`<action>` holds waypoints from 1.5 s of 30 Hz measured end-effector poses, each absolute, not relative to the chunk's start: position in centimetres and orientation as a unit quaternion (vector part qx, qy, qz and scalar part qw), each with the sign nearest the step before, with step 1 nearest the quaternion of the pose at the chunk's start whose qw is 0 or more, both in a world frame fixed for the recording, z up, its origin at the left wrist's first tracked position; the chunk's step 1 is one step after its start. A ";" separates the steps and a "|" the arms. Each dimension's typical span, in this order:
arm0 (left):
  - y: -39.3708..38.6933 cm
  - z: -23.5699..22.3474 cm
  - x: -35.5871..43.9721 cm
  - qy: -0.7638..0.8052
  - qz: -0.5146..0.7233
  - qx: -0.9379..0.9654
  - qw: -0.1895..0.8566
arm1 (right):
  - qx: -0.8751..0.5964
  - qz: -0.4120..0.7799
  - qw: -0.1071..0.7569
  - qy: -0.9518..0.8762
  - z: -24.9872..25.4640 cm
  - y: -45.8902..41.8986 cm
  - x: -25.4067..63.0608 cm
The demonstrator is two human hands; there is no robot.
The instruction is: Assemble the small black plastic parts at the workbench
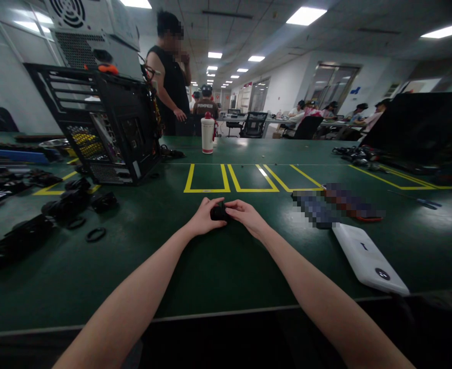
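A small black part point(219, 213) is held just above or on the green table; its exact kind is too dark to make out. My left hand point(204, 217) is curled around its left side, thumb below and fingers above. From the right, the fingertips of my right hand point(246, 216) pinch its edge, so both hands are closed on the same piece. Off to the left lie two thin black rings point(96, 234) and a row of dark, rounded parts point(22, 236) resembling camera lenses.
An open black computer case point(114, 128) stands at the back left, a white power-supply-like unit above it. A white bottle with a red lid point(207, 134) stands behind yellow tape outlines point(206, 191). Phones, a white device point(368, 256) and a screwdriver point(428, 201) lie right. A person point(170, 82) stands beyond.
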State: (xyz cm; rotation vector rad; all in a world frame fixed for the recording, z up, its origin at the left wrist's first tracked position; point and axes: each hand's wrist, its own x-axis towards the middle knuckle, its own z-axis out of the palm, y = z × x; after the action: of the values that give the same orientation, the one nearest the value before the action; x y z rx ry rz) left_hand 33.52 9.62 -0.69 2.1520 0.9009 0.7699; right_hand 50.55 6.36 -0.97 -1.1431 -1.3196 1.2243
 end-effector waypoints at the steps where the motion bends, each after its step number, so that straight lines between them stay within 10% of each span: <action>1: 9.6 -0.7 33.6 0.345 0.297 0.826 0.332 | -0.463 0.502 0.494 -0.539 -0.9 6.4 50.5; 45: 9.9 -1.0 33.5 0.342 0.294 0.827 0.335 | -0.483 0.491 0.480 -0.543 -1.5 6.8 50.5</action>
State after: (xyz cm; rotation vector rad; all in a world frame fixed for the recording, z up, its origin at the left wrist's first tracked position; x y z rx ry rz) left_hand 33.50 9.88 -0.98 2.1589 0.8925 0.7666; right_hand 50.47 6.76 -1.51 -1.1787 -1.3249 1.1965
